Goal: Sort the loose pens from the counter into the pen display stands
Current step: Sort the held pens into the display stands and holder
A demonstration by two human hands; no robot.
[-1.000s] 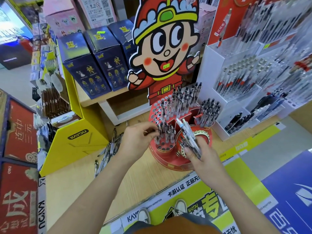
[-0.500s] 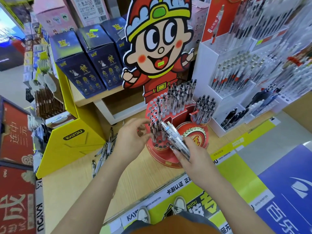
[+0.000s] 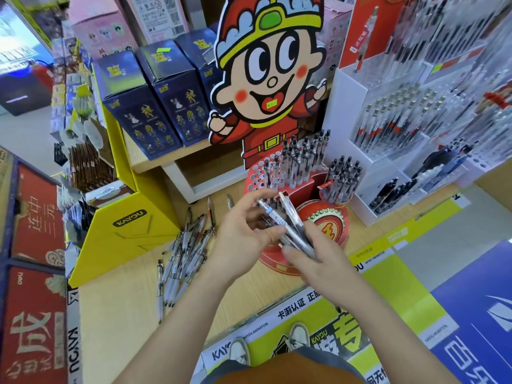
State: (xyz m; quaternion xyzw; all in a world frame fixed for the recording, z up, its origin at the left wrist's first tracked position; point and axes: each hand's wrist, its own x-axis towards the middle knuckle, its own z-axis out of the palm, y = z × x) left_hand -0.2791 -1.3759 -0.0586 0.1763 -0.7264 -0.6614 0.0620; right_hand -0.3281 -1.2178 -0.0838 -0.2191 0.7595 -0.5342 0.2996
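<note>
Back from the red stand [image 3: 256, 178] with the left grip [image 3: 241, 236], now pinching a pen [image 3: 270, 213] off the bundle [image 3: 292, 224] clutched by the right grip [image 3: 324, 267]; ready for another slot. Leaves loose pens [image 3: 185, 245] on the counter [image 3: 124, 314].

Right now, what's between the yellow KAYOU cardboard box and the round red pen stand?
Head view: a pile of loose clear pens on the pale wooden counter, and the left hand beside the stand.

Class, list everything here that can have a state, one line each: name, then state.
Right hand, gripping a pen bundle.
Left hand, fingers at the bundle; grip unclear.
Loose pens, lying heaped on the counter.
Red stand, partly filled; left holes empty.
White stand, stocked.
Blue boxes, closed.
</note>
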